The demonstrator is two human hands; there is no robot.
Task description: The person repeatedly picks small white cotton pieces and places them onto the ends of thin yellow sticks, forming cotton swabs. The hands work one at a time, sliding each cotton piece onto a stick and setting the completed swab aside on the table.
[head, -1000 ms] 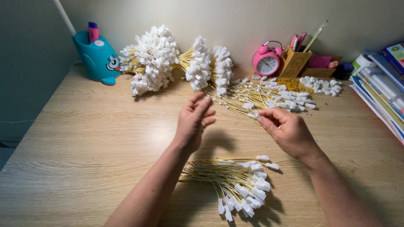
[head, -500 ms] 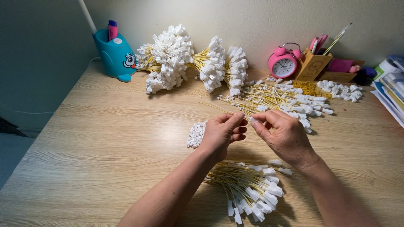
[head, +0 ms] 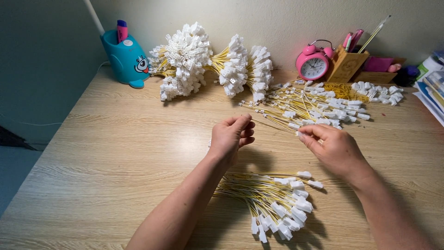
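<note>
My left hand (head: 231,136) and my right hand (head: 330,148) hover over the wooden desk (head: 115,153), a short way apart. A thin yellow wire (head: 274,126) with a white plug on its end runs between them. The fingers of both hands pinch it, the right hand at the white plug. Just below the hands lies a loose bundle of yellow wires with white plugs (head: 273,203). A scattered pile of the same wires (head: 314,106) lies beyond the hands.
Big tied bunches of plugged wires (head: 185,58) lean at the back wall. Beside them are a teal pen holder (head: 126,58), a pink alarm clock (head: 313,63), a wooden pen box (head: 344,65), loose white plugs (head: 377,91) and stacked books (head: 432,92) at the right edge.
My left hand came down from an open pose to meet the right hand, and both pinched a wire. Now the hands have drawn apart with the wire between them.
</note>
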